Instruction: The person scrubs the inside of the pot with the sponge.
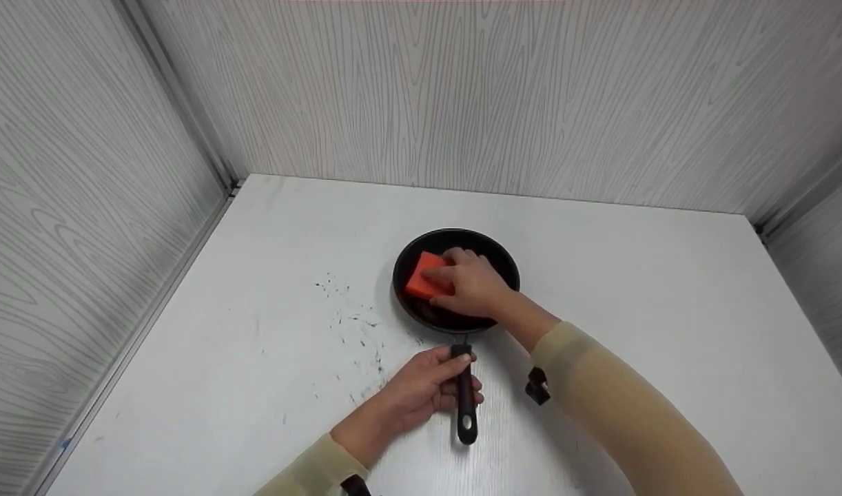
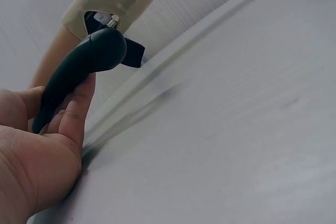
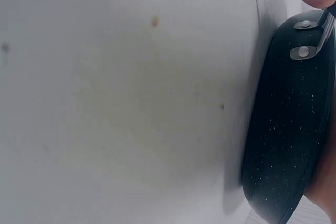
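A black frying pan [image 1: 493,248] stands on the white table, its handle [image 1: 466,413] toward me. My left hand [image 1: 421,389] grips that handle near the pan, thumb across the top; the left wrist view shows the fingers [image 2: 76,111] curled under the handle. Inside the pan my right hand [image 1: 473,282] holds an orange-red sponge [image 1: 421,279] against the left part of the bottom, fingers bent over it. The right wrist view shows the pan's speckled outer side [image 3: 283,119] and riveted handle bracket [image 3: 304,52]; the sponge is hidden there.
Dark crumbs or scrapings [image 1: 355,320] are scattered on the white table [image 1: 634,289] left of the pan. Grey wood-grain panels [image 1: 407,96] enclose the table at the back and both sides. A small black device [image 1: 538,386] is on the right sleeve.
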`<state>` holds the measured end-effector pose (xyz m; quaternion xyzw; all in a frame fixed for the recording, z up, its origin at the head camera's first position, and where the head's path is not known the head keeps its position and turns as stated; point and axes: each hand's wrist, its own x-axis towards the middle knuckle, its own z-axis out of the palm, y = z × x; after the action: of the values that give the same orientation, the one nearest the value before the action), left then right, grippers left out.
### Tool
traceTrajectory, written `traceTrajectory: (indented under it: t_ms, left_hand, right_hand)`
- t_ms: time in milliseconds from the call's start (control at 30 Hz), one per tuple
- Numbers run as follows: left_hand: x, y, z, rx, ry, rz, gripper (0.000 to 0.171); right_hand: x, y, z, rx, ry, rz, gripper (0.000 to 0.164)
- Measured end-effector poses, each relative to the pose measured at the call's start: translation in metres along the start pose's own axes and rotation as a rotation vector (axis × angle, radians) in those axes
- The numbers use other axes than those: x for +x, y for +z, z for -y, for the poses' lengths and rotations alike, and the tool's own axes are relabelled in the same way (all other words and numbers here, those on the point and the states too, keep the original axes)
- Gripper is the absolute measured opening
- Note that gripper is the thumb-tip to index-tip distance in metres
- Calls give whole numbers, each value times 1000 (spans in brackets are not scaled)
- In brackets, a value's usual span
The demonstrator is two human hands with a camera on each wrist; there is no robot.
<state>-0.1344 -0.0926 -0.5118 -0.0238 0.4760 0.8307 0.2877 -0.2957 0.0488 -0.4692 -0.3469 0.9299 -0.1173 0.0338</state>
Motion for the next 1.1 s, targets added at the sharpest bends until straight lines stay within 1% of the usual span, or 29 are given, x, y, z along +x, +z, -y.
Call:
traceTrajectory:
  t_ms: [233, 467, 600, 800, 1100]
  left_hand:
    - [1, 0, 1, 4, 1, -3, 35]
    - [0, 1, 1, 8, 4, -14, 33]
    - [0, 0, 1, 4, 3, -12, 32]
    - [0, 0, 0, 8, -5, -9, 35]
    - [0, 0, 1, 3, -5, 5, 36]
  right_hand:
    - [-3, -4, -7, -27, 27, -10, 50]
    - [-5, -8, -16, -68, 48, 15, 51]
    - [-6, -10, -21, -97, 40, 19, 52]
    - [-8, -13, -26, -161, 7, 19, 50]
    - [-14, -21, -33, -198, -15, 62, 50]
